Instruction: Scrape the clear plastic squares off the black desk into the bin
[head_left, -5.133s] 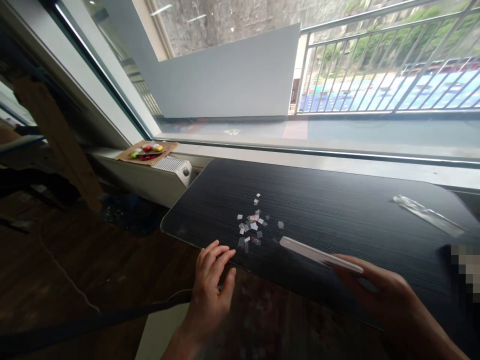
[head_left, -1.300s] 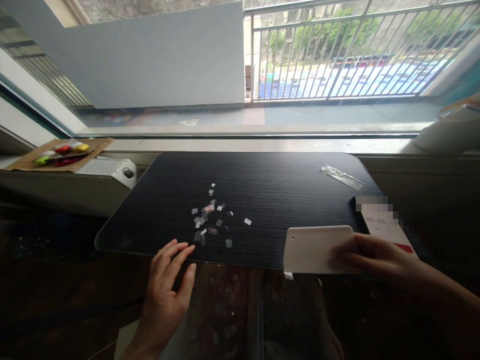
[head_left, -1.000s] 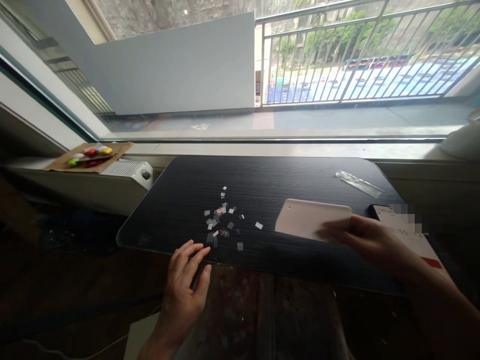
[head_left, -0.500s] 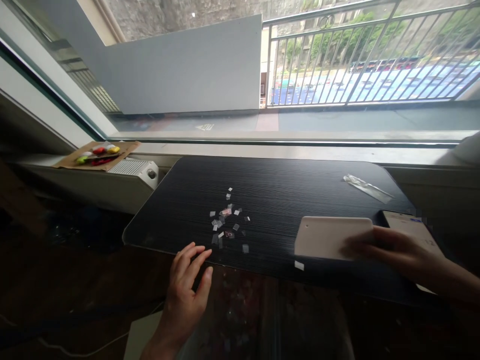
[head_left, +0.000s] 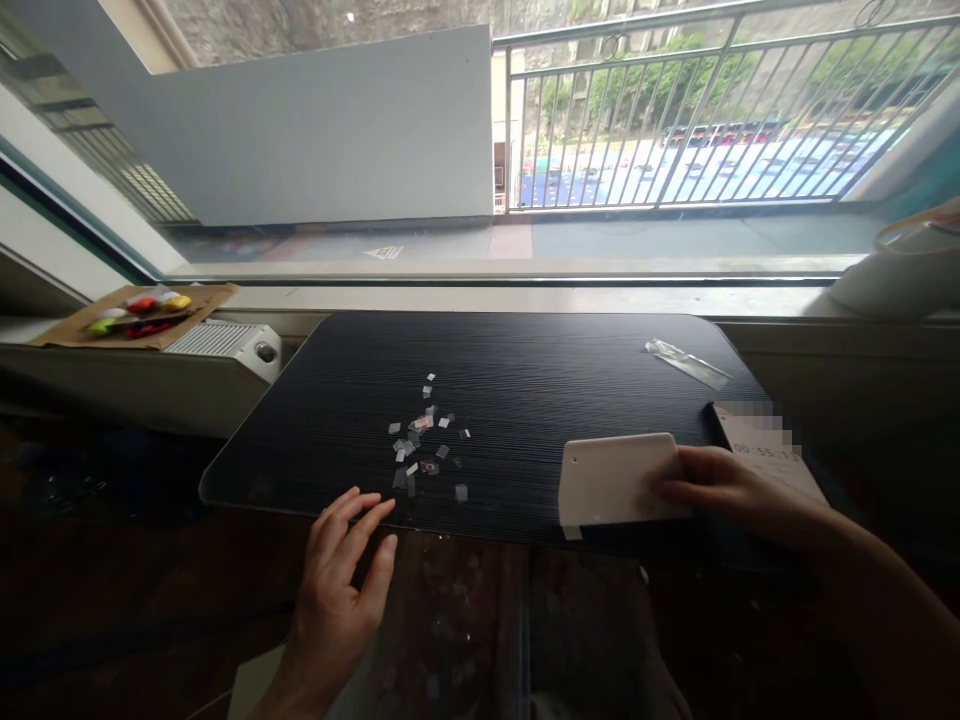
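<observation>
My right hand (head_left: pixel 720 482) grips the right end of a flat white rectangular piece (head_left: pixel 611 480) with rounded corners and a small hole near its left edge. I cannot make out its exact kind. Just under its lower left corner, a small white scrap (head_left: pixel 572 533) lies at the table's front edge. My left hand (head_left: pixel 346 555) is open, fingers spread, at the near edge of the black table (head_left: pixel 517 370), holding nothing. Beyond its fingertips many small clear and white scraps (head_left: pixel 409 447) lie loosely scattered, one with a pinkish mark (head_left: pixel 429 467).
A phone (head_left: pixel 765 450) showing a timer lies right of the white piece, partly behind my right hand. A crumpled clear plastic wrapper (head_left: pixel 686 363) lies at the back right. Left of the table, a radiator (head_left: pixel 240 345) stands beside cardboard (head_left: pixel 71 318) with colourful items. A window borders the back.
My view has turned slightly right, so the table appears further left. The white piece has come slightly nearer the front edge, against the small scrap. My left hand stays open.
</observation>
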